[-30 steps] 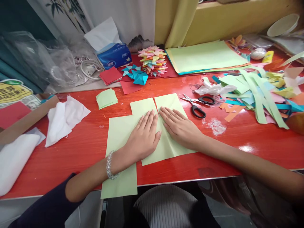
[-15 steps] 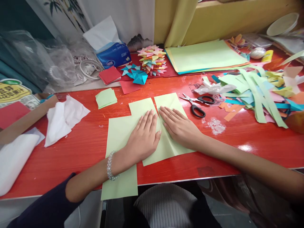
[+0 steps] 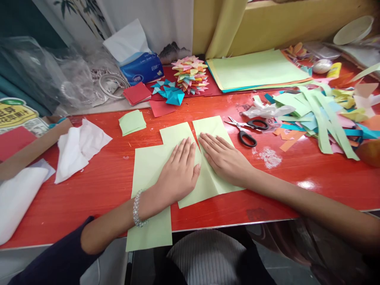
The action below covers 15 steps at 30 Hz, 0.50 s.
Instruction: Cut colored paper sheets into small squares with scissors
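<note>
A sheet of light green paper (image 3: 204,189) lies on the red table, with a tear or slit running down from its top edge between my hands. My left hand (image 3: 179,170) rests flat on the sheet's left half, fingers stretched out. On the right half, my right hand (image 3: 224,158) also lies flat, its fingertips near the slit. Under my left hand and wrist is another green sheet (image 3: 150,233), reaching past the table's front edge. Scissors (image 3: 245,128) with black handles lie apart, just beyond my right hand, their blades slightly spread.
A stack of small green squares (image 3: 132,122) lies at the left, beyond crumpled tissue (image 3: 83,146). Behind stand a folded paper model (image 3: 190,75) and a blue tissue pack (image 3: 142,68). Large coloured sheets (image 3: 258,71) lie at the back; paper strips (image 3: 323,118) heap at the right.
The slit at the sheet's top has widened a little, its left half shifting slightly leftward with my left hand. My right hand stays almost where it was.
</note>
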Tool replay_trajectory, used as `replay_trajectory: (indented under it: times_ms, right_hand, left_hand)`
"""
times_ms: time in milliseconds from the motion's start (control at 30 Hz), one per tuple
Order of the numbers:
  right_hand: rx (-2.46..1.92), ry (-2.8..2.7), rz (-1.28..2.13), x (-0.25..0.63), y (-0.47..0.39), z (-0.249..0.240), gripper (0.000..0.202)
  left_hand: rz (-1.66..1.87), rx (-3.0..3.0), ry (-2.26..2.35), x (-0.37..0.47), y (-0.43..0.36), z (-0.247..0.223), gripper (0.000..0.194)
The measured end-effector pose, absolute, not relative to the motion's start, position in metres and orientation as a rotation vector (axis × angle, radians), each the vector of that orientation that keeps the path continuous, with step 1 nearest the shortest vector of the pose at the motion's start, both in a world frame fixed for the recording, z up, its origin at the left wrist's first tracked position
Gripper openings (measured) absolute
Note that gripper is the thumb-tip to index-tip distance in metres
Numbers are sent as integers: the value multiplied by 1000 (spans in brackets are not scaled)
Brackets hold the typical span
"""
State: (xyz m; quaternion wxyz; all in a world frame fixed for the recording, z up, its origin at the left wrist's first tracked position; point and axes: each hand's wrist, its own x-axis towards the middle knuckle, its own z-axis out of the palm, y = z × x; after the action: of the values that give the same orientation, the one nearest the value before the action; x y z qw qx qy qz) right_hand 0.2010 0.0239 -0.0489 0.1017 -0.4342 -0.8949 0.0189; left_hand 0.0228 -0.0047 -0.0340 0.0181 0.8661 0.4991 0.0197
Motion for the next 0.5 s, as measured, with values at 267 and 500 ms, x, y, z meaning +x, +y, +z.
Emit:
replay_trajectory:
  times_ms: [267, 500]
  right_hand:
    - [-1265, -2633, 76, 202, 23, -48, 51]
    - [-1263, -2593, 160, 202, 25, -48, 51]
  left_hand:
    - [51, 2690, 1552, 23, -5, -33, 59]
    - [77, 2688, 1531, 21, -4, -35, 58]
